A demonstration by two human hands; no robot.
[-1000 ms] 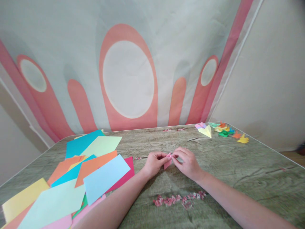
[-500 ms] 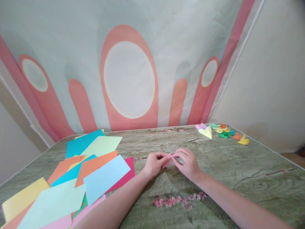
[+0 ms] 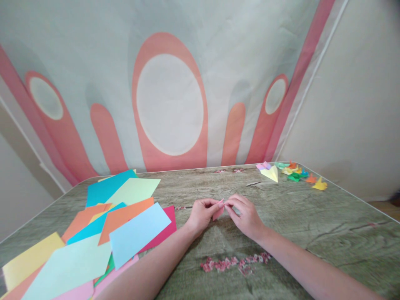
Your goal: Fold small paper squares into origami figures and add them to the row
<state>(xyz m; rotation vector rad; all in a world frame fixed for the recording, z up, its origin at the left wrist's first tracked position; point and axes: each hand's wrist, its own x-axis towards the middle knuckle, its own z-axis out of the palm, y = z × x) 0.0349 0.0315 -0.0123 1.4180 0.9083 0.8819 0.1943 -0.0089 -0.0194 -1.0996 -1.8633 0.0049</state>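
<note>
Between my hands, just above the middle of the table, is a small folded piece of pink paper (image 3: 218, 213). My left hand (image 3: 201, 214) pinches it between thumb and fingers, and part of it hangs below the thumb. From the other side, my right hand (image 3: 244, 212) has its thumb and index fingertip pressed together at the paper's upper right edge. The fingers hide most of the folds, so the paper's full shape does not show.
Loose coloured sheets, a light blue one (image 3: 140, 233) among them, overlap on the left of the wood-patterned table (image 3: 312, 216). At the far right lie a pale yellow paper plane (image 3: 270, 173) and several small folded paper figures (image 3: 320, 183). A printed backdrop (image 3: 215, 62) stands behind.
The right fingertips have shifted very slightly, and a little more of the pink paper's upper tip shows between the hands. The left hand keeps its hold.
</note>
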